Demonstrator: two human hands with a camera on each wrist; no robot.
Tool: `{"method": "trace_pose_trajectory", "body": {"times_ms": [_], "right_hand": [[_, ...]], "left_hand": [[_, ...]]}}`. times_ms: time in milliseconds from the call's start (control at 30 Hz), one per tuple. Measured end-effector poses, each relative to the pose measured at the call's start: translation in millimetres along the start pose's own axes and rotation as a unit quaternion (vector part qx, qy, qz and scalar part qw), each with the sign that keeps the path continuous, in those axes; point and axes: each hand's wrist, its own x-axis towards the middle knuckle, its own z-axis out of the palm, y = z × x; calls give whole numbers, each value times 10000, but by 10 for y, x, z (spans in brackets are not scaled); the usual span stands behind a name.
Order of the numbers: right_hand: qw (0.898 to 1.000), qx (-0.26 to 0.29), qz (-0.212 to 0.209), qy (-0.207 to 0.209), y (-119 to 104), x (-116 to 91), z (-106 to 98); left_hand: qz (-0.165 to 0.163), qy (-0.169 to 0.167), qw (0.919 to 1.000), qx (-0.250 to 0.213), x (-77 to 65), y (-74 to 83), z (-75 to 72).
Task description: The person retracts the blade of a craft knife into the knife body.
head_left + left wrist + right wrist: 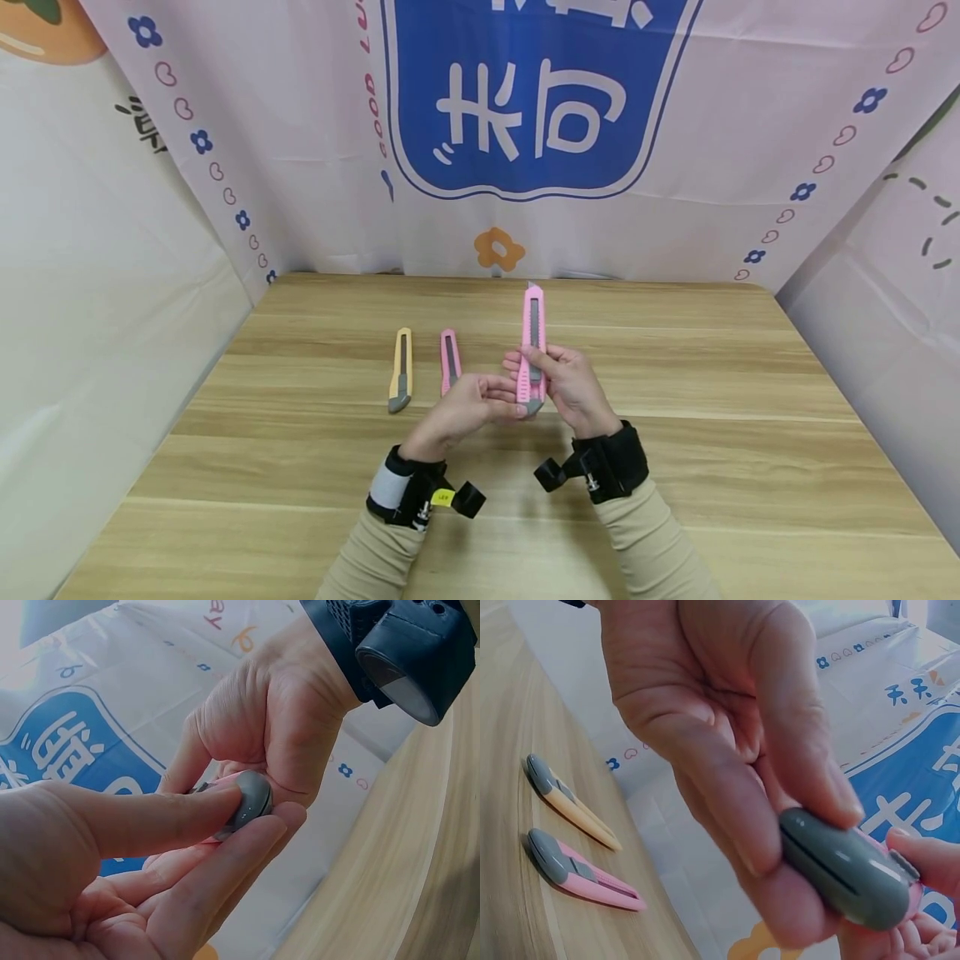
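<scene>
Both hands hold a pink utility knife (533,321) above the table, its blade tip showing at the far end. My left hand (467,407) pinches the grey end cap (253,801) between thumb and fingers. Around the knife's middle is my right hand (579,390), its thumb lying on the front near the grey slider. On the table to the left lie a yellow utility knife (402,367) and a second pink utility knife (449,354). In the head view the left hand hides the second pink knife's near end; the right wrist view shows its grey end cap.
The wooden table (712,375) extends to both sides of the arms. A white printed cloth (315,183) with a blue emblem hangs behind its far edge, and pale cloths flank it. Each wrist wears a black strap with a camera mount.
</scene>
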Motion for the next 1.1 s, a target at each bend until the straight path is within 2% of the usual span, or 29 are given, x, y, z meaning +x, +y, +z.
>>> {"method": "trace_pose_trajectory", "body": {"times_ms": [267,600,800,933,1100], "right_hand": [[9999,-78,79,119,-5,19,9],[9992,-257,-164,245,-8,30,-44],[9990,-256,-47,354,-13,37,-33],[9983,-308,108,481,-12,36,-7],[9974,-460,21,556,-3,29,3]], "left_hand": [[-34,51,9998,-204,-1,19,12],[-137,-26,9976,-680,22,7,42],[-256,127,9956,-893,18,19,44],[-248,169,9955,-894,13,18,26],[-235,99,9963,-820,6,32,15]]}}
